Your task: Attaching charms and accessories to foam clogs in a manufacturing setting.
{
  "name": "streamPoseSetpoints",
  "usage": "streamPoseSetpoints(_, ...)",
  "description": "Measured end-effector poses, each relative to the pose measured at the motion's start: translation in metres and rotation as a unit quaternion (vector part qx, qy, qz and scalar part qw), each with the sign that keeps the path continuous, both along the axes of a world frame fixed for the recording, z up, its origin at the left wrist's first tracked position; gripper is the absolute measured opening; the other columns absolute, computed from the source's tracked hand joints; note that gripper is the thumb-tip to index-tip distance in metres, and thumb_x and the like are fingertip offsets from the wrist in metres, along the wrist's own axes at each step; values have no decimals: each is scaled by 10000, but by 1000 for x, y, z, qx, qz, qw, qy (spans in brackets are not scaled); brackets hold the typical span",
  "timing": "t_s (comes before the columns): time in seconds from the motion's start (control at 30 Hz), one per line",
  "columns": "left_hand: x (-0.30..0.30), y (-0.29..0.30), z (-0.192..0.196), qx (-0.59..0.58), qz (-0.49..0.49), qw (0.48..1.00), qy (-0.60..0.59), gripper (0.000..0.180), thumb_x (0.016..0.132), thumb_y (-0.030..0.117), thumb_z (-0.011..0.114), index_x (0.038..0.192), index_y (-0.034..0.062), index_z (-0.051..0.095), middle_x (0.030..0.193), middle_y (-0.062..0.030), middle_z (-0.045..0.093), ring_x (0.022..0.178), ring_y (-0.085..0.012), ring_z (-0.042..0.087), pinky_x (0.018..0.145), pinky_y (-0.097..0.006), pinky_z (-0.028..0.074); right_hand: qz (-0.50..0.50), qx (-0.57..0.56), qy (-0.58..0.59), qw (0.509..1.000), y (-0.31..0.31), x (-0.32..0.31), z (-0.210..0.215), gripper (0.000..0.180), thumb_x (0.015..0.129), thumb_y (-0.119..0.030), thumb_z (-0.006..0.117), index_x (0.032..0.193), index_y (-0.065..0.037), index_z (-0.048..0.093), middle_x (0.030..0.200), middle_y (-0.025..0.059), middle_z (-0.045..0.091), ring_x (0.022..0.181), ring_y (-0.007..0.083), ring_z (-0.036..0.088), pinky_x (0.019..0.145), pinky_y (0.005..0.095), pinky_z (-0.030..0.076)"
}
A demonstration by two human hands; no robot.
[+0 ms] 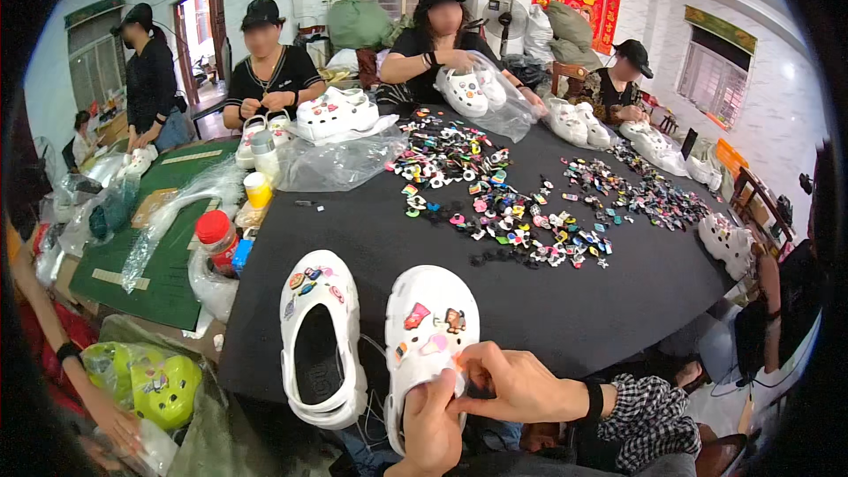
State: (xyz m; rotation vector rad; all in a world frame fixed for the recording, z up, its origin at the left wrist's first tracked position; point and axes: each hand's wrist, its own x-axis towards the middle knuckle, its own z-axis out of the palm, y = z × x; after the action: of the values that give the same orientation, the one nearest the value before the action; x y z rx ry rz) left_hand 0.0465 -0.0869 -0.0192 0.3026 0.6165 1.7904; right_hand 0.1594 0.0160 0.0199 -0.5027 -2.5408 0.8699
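Note:
A white clog (431,305) with several small shoe charms on its upper stands in front of me, toe pointing away. My left hand (433,433) is closed on its opening, with some fingers hidden inside the shoe. At the upper's right edge, my right hand (526,386) has thumb and forefinger bent together; what lies between them is too small to make out. Just left stands a second white clog (346,362), untouched, with charms on its toe. Beyond the shoes, colourful loose charms (530,221) lie scattered over the black tabletop (353,221).
Several people sit around the table handling white clogs (336,115) and clear plastic bags (340,163). A red-lidded jar (215,234) and a yellow cup (258,190) stand at the left edge, by a green table (124,265). Lime-green clogs (163,389) are at lower left.

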Motion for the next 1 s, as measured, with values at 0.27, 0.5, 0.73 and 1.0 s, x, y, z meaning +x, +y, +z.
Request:
streamPoseSetpoints(0.27,-14,-22,31,67,-60,988,127,591,936,45,463,1465,-52,219,1537,-217,188,1426,-274,215,1143,-376,195,-28,-70,-4,997,25,-14,5,457,777,-158,712,1116,-12,443,628,93,603,550,261,635,524,353,501)
streamPoseSetpoints(0.5,-70,-67,57,132,27,926,353,328,898,45,435,1188,-51,554,1315,-212,479,1206,-292,468,1042,-399,337,-11,77,-25,997,27,-36,23,428,754,-53,628,1143,-11,455,567,137,579,479,329,602,467,415,481)
streamPoseSetpoints(0.73,-124,-62,29,4,302,754,583,303,865,3,431,1088,-40,632,1195,-186,604,1062,-267,587,956,-373,431,-13,161,-8,987,54,-64,21,372,781,-53,595,1127,-14,465,542,136,557,481,332,593,453,434,468)
streamPoseSetpoints(1.0,-133,-53,-16,-93,329,793,504,390,950,114,378,1299,-35,467,1359,-174,434,1258,-252,428,1078,-363,299,70,289,-2,955,28,-74,50,452,826,-220,679,1195,-12,519,818,136,617,669,298,633,593,383,527)
